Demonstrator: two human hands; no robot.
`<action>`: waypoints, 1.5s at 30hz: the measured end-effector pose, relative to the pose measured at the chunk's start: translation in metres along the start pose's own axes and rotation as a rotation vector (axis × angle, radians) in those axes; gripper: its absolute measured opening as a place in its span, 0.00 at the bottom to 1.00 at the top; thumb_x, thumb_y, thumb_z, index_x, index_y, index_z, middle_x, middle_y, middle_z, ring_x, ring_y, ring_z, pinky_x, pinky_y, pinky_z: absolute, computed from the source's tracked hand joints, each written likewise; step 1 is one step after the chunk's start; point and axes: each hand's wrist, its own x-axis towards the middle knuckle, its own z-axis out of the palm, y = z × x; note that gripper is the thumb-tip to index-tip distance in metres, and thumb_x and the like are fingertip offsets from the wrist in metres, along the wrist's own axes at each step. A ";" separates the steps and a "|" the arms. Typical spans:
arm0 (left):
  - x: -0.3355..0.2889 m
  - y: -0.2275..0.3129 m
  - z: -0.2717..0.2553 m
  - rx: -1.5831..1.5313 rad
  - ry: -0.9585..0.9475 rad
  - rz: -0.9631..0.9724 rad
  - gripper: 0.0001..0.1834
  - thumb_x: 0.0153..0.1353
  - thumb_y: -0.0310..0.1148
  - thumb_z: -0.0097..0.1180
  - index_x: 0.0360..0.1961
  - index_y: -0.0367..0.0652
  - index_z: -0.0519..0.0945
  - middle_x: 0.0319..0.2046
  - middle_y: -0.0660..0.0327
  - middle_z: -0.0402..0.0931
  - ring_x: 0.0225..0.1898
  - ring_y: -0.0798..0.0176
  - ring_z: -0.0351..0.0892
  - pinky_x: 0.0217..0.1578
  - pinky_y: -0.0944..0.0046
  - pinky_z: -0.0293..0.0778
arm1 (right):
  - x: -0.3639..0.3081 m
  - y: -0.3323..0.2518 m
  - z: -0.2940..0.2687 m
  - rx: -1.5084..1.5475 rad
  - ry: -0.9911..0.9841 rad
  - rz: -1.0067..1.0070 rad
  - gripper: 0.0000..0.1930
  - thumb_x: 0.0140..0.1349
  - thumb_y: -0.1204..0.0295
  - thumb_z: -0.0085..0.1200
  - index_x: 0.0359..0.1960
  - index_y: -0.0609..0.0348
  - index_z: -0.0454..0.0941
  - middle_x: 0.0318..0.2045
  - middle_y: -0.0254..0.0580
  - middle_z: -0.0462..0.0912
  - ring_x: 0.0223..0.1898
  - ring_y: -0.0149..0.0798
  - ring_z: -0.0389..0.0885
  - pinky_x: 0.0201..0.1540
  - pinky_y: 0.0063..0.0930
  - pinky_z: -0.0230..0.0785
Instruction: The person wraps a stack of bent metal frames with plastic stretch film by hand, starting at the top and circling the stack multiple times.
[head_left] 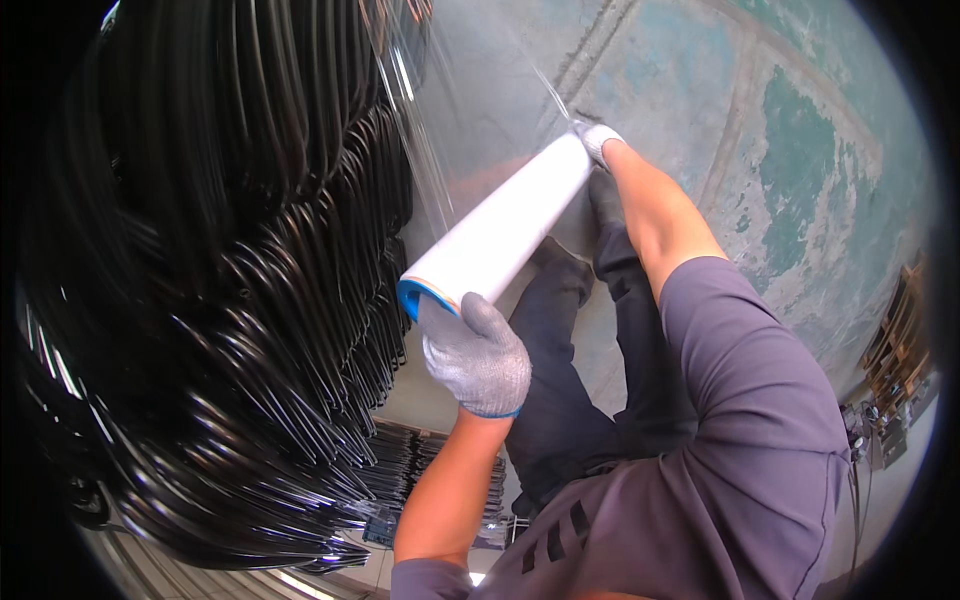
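Between my two gloved hands I hold a large roll of stretch film (505, 225), white and glossy, with a blue-rimmed core at its near end. My left hand (475, 350), in a grey knit glove, has its fingers inside the core and the thumb at the rim. At the far end my right hand (597, 140), in a pale glove, grips the roll's tip; its fingers are partly hidden. Clear film (420, 130) stretches from the roll up along a tall stack of shiny black bent tubes (290, 240) on my left.
Worn grey floor (680, 90) with green paint patches lies ahead and to the right. Wooden pallets (900, 340) stand at the right edge, with cables and hardware (870, 430) close by. More dark tubes (400, 460) lie behind my left forearm. My legs are beneath the roll.
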 end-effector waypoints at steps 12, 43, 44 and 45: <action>-0.080 -0.118 -0.017 -0.040 -0.072 0.168 0.25 0.75 0.36 0.54 0.59 0.19 0.73 0.38 0.35 0.82 0.38 0.30 0.84 0.41 0.41 0.80 | -0.022 0.101 0.138 0.268 -0.038 0.041 0.40 0.79 0.39 0.36 0.68 0.67 0.78 0.71 0.62 0.76 0.77 0.57 0.68 0.79 0.45 0.54; -0.267 -0.466 -0.078 0.073 -0.179 0.277 0.25 0.75 0.33 0.51 0.61 0.18 0.71 0.43 0.33 0.82 0.42 0.29 0.85 0.45 0.42 0.80 | -0.195 0.202 0.512 0.460 0.111 0.243 0.44 0.75 0.38 0.43 0.66 0.74 0.78 0.65 0.66 0.81 0.70 0.59 0.77 0.74 0.45 0.63; -0.272 -0.475 -0.084 0.064 -0.177 0.252 0.25 0.75 0.33 0.51 0.61 0.18 0.71 0.43 0.33 0.82 0.41 0.29 0.85 0.45 0.42 0.81 | -0.208 0.204 0.524 0.447 0.106 0.239 0.44 0.75 0.38 0.43 0.66 0.75 0.78 0.65 0.66 0.82 0.70 0.59 0.77 0.73 0.45 0.63; -0.276 -0.484 -0.091 0.055 -0.173 0.224 0.24 0.75 0.34 0.51 0.60 0.18 0.72 0.42 0.33 0.82 0.41 0.29 0.85 0.45 0.42 0.81 | -0.223 0.209 0.536 0.431 0.100 0.232 0.44 0.76 0.37 0.43 0.65 0.75 0.78 0.64 0.66 0.82 0.70 0.60 0.78 0.73 0.45 0.64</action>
